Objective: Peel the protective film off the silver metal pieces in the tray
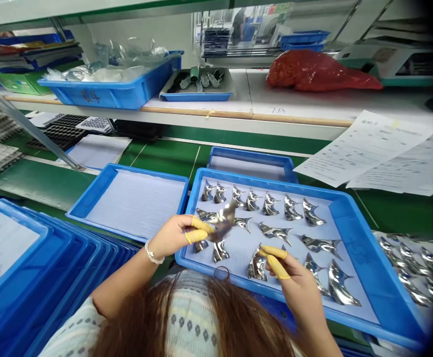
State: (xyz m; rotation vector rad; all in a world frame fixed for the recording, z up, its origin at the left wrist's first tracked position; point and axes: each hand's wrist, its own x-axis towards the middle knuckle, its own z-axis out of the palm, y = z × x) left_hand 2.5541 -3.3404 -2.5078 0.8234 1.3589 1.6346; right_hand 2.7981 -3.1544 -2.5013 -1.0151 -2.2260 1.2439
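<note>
Yellow finger cots cover the thumb and forefinger of my left hand (187, 233), which pinches a shiny curved metal part (224, 220) above the tray; the part is smeared by motion. My right hand (289, 270), with yellow cots too, has its thumb and forefinger closed on the top of another chrome-like metal part (257, 266) near the tray's front edge. Beneath both hands lies a blue tray (337, 213) lined with white paper. Several similar curved parts (271, 203) stand in rows in it, and longer pointed ones (276, 232) lie across its middle.
A paper-lined blue tray (131, 198) sits to the left, beside a stack of blue trays (79, 277). More metal parts (411, 260) lie at the right. Printed sheets (365, 148) hang from the shelf, which bears a blue bin (108, 94) and a red bag (316, 72).
</note>
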